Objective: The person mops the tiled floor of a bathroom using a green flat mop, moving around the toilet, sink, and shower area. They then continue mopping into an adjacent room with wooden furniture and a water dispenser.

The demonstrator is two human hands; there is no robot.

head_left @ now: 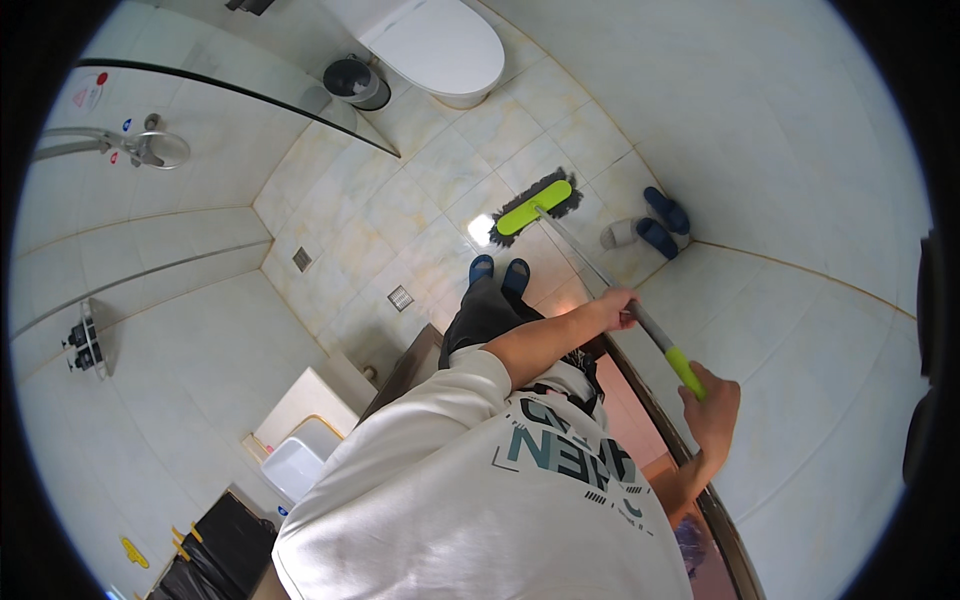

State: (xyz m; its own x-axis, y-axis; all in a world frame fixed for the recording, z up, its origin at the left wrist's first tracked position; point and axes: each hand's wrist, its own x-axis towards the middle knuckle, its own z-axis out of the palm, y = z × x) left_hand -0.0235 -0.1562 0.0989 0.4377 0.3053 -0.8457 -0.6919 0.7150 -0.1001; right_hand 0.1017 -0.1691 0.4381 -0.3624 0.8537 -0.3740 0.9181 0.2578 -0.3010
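A long-handled mop or floor duster point(534, 208), with a lime green head and dark grey fringe, lies with its head flat on the tiled floor, beyond my feet in blue slippers. Its grey metal pole slants down to the right towards me. Partway up the pole, my left hand point(619, 308) is closed around it. My right hand point(712, 401) grips the lime green sleeve at the pole's upper end, near the door frame. Fingers partly hide the pole at both grips.
A white toilet point(442, 49) and a dark waste bin point(357, 82) stand ahead. Blue slippers point(657, 238) and a pale pair sit by the right wall. A glass partition's dark edge point(247, 95) reaches in from the left. Two drains point(400, 298) are in the floor; a white washbasin point(300, 457) is lower left.
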